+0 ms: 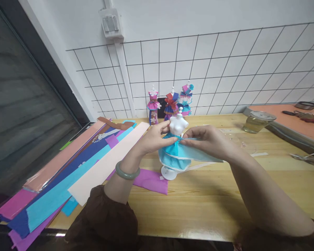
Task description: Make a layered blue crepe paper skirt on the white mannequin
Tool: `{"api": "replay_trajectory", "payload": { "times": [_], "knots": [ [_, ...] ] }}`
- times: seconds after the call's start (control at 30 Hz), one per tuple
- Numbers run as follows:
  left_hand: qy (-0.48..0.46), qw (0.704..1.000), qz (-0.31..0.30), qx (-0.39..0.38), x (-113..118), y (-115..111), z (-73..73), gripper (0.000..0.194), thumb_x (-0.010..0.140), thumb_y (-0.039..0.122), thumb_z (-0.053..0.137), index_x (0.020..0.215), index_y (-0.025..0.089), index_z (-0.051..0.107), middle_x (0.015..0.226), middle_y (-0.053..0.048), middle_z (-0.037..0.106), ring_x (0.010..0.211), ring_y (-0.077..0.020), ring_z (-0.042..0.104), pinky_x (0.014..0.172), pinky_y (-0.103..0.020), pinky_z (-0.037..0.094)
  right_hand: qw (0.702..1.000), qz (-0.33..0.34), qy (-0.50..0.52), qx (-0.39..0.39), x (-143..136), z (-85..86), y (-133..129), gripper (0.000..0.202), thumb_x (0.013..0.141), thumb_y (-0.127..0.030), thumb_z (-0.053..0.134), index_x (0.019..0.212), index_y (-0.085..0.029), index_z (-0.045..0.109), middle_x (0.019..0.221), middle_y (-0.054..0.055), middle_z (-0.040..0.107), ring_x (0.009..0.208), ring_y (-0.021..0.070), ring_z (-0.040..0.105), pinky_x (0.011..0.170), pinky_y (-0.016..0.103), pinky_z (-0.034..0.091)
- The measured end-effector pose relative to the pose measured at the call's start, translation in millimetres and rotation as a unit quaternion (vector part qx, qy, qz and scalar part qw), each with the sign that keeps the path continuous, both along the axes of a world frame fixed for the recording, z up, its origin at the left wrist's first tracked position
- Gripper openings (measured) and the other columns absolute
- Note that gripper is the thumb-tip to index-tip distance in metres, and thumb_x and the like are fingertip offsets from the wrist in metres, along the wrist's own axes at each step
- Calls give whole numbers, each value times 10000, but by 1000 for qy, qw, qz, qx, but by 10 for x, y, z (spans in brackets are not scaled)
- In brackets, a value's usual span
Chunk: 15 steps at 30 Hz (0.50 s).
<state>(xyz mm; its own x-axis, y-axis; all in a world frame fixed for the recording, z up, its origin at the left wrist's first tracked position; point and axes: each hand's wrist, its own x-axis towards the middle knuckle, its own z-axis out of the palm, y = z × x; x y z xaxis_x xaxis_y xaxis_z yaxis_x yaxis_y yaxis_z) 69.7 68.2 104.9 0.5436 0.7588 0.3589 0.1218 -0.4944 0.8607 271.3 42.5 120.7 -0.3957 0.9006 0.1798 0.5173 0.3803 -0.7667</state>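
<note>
Head view: dress form (179, 123) stands between the near and back edges of the table (185, 209), blue skirt (174, 163) on, torso bare. Left hand (155, 138) grips its waist; right hand (208, 140) pinches blue strip (196, 153), far end loose, apparently unfastened.

This looks like a small craft workspace. Left of the gripped miniature mannequin (179, 124) lie heaped coloured sheets (70, 177); three dressed mannequins (172, 103) stand behind the grip (near a tiled wall (230, 66)).
</note>
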Motion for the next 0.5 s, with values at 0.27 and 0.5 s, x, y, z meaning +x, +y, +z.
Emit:
{"api": "replay_trajectory", "payload": {
  "times": [0.27, 0.5],
  "knots": [
    [5, 1000, -9, 3, -2, -41, 40, 327, 754, 193, 618, 1070, 140, 552, 1108, -99, 640, 1094, -246, 568, 884, -351, 474, 999, 17, -7, 44, -10, 10, -7, 320, 760, -518, 591, 815, -226, 709, 787, 28, 686, 671, 168, 587, 553, 261, 418],
    [-7, 999, -38, -5, 3, -62, 58, 350, 748, 196, 623, 1086, 152, 547, 1114, -100, 630, 1118, -257, 553, 859, -351, 491, 998, -61, 15, 26, -44, -17, 4, 349, 658, -527, 682, 744, -188, 684, 593, 5, 604, 465, 100, 459, 403, 233, 314]
  ]
}}
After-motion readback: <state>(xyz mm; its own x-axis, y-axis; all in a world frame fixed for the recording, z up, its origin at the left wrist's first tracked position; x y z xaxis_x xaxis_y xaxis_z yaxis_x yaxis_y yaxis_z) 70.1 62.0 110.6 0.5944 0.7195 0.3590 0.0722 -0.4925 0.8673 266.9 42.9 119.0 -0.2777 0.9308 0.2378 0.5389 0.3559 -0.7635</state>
